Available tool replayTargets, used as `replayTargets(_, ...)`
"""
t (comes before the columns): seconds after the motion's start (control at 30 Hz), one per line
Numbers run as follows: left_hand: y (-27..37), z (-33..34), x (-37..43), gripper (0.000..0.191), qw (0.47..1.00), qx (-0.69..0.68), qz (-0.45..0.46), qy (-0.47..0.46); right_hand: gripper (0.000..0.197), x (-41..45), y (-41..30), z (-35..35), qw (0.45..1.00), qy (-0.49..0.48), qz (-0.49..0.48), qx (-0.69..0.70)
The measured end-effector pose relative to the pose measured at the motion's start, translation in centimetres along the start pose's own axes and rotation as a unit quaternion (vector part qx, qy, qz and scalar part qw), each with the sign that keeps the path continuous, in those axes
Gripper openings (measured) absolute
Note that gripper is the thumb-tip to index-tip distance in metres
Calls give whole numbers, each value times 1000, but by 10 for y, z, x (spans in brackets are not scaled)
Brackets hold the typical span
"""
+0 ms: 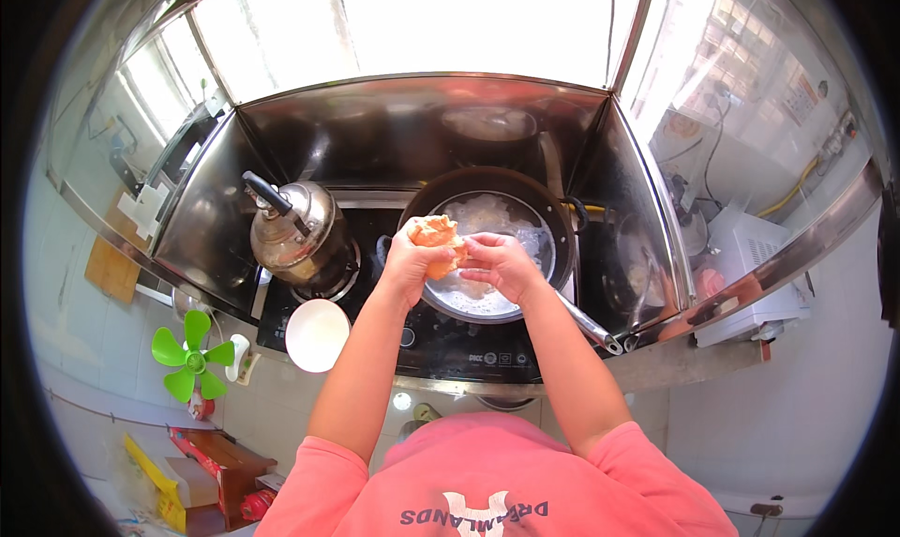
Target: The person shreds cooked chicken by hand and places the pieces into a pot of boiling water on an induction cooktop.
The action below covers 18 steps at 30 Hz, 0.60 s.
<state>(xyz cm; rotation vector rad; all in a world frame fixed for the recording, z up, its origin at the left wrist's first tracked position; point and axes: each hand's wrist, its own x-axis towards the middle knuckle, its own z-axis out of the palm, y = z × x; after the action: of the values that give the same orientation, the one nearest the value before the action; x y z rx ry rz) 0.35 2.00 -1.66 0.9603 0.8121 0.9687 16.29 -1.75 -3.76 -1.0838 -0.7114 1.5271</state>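
A soft orange lump (434, 237), perhaps dough or minced meat, sits in my left hand (408, 264), with fingers and thumb around it. My right hand (505, 264) reaches its right edge with bent fingers; whether they pinch off a piece I cannot tell. Both hands are above the left part of a wide dark pan (415, 198). Cloudy liquid with pale foam (485, 206) and bubbles fills the pan, partly hidden by my hands. A long metal handle (590, 326) sticks out at the lower right of the pan.
A metal kettle (295, 231) with a black handle stands on the black gas hob (457, 350), left of the pan. A white bowl (318, 335) is at the hob's front left. Steel splash panels (365, 129) enclose three sides. A green-bladed fan (194, 360) is lower left.
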Motion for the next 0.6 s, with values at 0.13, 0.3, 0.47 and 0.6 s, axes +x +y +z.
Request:
replayTargets(0.13,-10,-2,7,42,996,70,44,-22,25,5,8,4,1000,-19,-5,0)
replayTargets(0.3,-8,5,2,40,995,84,53,-2,18,7,6,-4,998,-32,33,44)
replayTargets(0.47,15,-10,5,40,992,94,84,5,11,13,-3,-44,962,-56,12,267)
replayTargets(0.6,22,-18,2,42,1000,6,30,-5,10,9,-10,-23,995,52,-65,46)
